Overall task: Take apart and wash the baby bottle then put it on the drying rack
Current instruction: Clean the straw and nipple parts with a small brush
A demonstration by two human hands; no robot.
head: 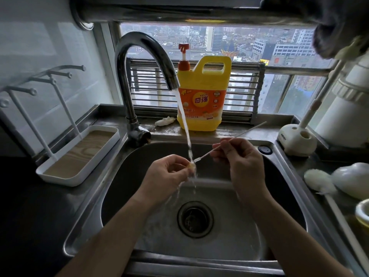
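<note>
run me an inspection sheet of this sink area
surface: steel sink, wet; tap running into it
job's things: small yellowish bottle part under the stream; thin brush, tip close to it; drying rack at left
clutter: yellow detergent jug behind sink; bottle brush, white parts and brush stand at right
hands: left hand pinches the bottle part; right hand pinches the thin brush
cables: nothing seen
surroundings: window behind, city view

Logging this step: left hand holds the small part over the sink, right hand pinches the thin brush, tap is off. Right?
No: the tap is running. The head view shows its water falling onto the small part held by the left hand; the right hand pinches the thin brush, over the sink.
</note>
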